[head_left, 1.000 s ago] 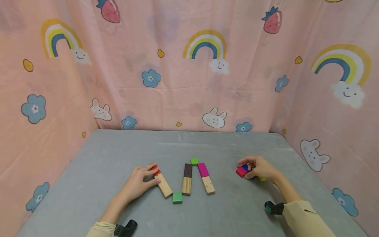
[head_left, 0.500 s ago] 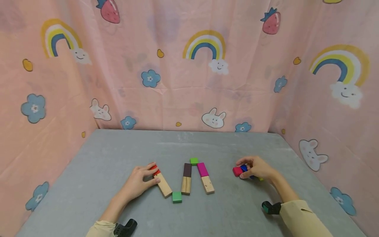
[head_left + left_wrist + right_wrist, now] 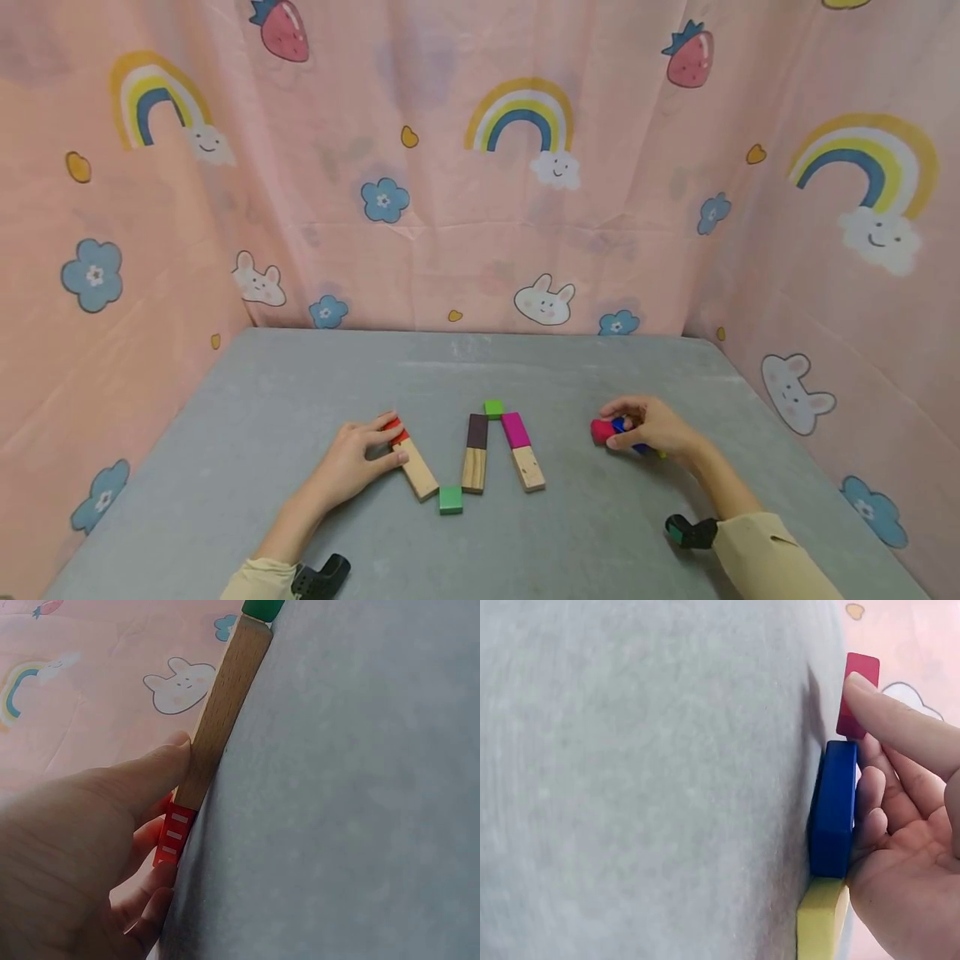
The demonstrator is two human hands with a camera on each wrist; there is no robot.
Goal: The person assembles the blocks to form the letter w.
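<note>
My left hand [image 3: 348, 457] grips the upper end of a slanted pair of blocks. Its fingers curl at a red block [image 3: 175, 832] with pale stripes, and the thumb presses the side of a plain wooden block [image 3: 418, 475] joined end to end with it. Over on the right, my right hand [image 3: 651, 425] pinches a crimson block [image 3: 862, 664] between thumb and fingers, tilted and just above the table. Below it in the right wrist view, a blue block [image 3: 832, 806] stands against the curled lower fingers, with a yellow block [image 3: 821, 922] touching its end.
A green block [image 3: 451, 500] meets the plain block's lower end. Beside it runs a dark brown block [image 3: 477, 432] over a wooden one [image 3: 474, 471]. A light green block [image 3: 493, 409] bridges to a magenta block [image 3: 516, 431] and another wooden block [image 3: 528, 469]. Patterned curtain [image 3: 450, 250] surrounds the table.
My right hand has shifted slightly left, and the crimson block has turned and come up in its fingers. Less of the yellow block shows beneath that hand. The left hand stays in place.
</note>
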